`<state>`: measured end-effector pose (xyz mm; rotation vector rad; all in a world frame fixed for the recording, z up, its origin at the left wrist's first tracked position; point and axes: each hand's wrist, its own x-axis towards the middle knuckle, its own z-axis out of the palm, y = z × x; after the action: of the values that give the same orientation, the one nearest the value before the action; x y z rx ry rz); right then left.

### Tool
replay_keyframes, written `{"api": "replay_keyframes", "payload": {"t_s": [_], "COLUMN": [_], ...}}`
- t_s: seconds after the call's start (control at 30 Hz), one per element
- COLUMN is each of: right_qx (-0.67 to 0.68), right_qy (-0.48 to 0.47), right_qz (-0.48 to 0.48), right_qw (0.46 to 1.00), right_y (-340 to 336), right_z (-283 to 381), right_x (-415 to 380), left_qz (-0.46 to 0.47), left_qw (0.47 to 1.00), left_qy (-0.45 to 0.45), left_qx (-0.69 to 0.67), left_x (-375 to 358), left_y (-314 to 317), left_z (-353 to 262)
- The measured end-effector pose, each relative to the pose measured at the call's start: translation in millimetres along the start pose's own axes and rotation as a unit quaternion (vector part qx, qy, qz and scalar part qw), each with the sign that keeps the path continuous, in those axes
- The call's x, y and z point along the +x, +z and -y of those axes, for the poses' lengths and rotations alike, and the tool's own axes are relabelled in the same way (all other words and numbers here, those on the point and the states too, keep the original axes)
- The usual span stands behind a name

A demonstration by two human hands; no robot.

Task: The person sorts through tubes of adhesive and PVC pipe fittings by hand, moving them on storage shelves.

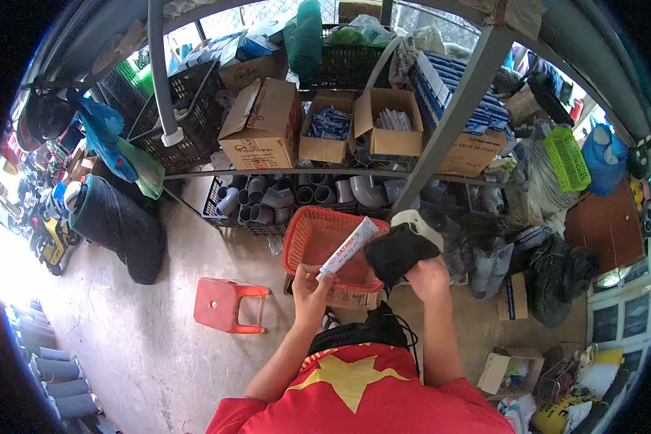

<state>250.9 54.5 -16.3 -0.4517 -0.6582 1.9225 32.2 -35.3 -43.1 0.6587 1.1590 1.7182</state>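
In the head view, my left hand (314, 286) is closed on the lower end of a white tube (348, 249) with red and blue print. The tube points up and to the right, over a red plastic basket (294, 246). My right hand (428, 278) grips a black cloth item (401, 253) from its right side; part of the fingers is hidden by it. A whitish piece (419, 226) shows along the top of the black cloth. The basket rests on a cardboard box (352, 299) just in front of me.
A red stool (224, 305) stands at left on the floor. Ahead, a metal rack (448, 119) holds open cartons (262, 148) above crates of grey pipe fittings (369, 192). A dark rolled net (116, 226) leans at left. Bags and an open box (512, 370) lie at right.
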Motion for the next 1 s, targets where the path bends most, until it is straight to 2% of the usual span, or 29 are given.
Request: {"api": "replay_keyframes", "payload": {"t_s": [0.03, 0.17, 0.23, 0.33, 0.43, 0.47, 0.5, 0.57, 0.6, 0.7, 0.8, 0.87, 0.9, 0.93, 0.97, 1.0], "right_qx": [-0.021, -0.065, -0.244, -0.388, -0.386, -0.382, -0.325, -0.204, -0.161, -0.171, -0.311, -0.419, -0.486, -0.547, -0.600, -0.558], "right_qy": [-0.006, 0.031, -0.006, -0.105, -0.151, -0.138, -0.174, -0.245, -0.086, -0.004, 0.020, 0.009, -0.062, -0.134, -0.204, -0.219], "right_qz": [0.042, -0.076, -0.027, -0.014, -0.053, -0.065, -0.097, -0.160, -0.137, -0.113, -0.086, -0.066, -0.006, 0.054, 0.114, 0.107], "right_qw": [0.999, 0.994, 0.969, 0.915, 0.908, 0.911, 0.924, 0.934, 0.974, 0.979, 0.946, 0.906, 0.872, 0.824, 0.765, 0.793], "right_y": [2.0, 15.4, 15.0, 37.9, 50.8, 27.6, 40.5, 77.1, 63.4, 46.0, 42.5, 45.3, 39.4, 31.5, 25.9, 41.0], "right_z": [0.0, -41.3, -65.2, -66.8, -69.3, -82.0, -80.8, -76.8, -76.5, -86.0, -85.6, -79.6, -80.1, -81.3, -82.2, -83.3], "right_x": [-1.4, -12.0, -10.2, 0.3, 2.8, 7.2, 8.8, 13.8, 12.0, 19.1, 14.6, 14.3, 15.2, 19.6, 22.5, 18.2], "left_qz": [0.004, 0.044, 0.064, 0.083, 0.102, 0.103, 0.104, 0.124, 0.135, 0.145, 0.256, 0.322, 0.355, 0.368, 0.349, 0.329], "left_qw": [1.000, 0.999, 0.997, 0.996, 0.994, 0.993, 0.993, 0.991, 0.990, 0.987, 0.908, 0.873, 0.852, 0.851, 0.852, 0.853], "left_qy": [-0.008, -0.027, -0.034, -0.004, -0.026, -0.038, -0.050, -0.017, -0.001, 0.039, 0.105, 0.070, 0.053, -0.036, -0.050, -0.066], "left_qx": [0.002, 0.004, 0.014, 0.018, 0.035, 0.033, 0.031, 0.042, 0.047, 0.058, 0.313, 0.360, 0.382, 0.374, 0.387, 0.399], "left_x": [0.3, -2.6, -5.8, -4.9, -5.9, -7.0, -7.8, -5.8, -4.2, 4.6, 14.8, 24.2, 30.4, 36.2, 41.7, 46.3], "left_y": [0.5, 7.9, 16.0, 16.8, 13.5, 13.4, 13.6, 15.6, 16.6, 11.4, -11.6, -18.1, -19.8, -22.7, -29.5, -30.1], "left_z": [-1.7, -4.9, -1.5, 2.2, -0.1, -0.1, -0.3, -4.5, -6.3, -1.4, 5.6, -13.3, -24.6, -34.0, -33.4, -38.3]}}
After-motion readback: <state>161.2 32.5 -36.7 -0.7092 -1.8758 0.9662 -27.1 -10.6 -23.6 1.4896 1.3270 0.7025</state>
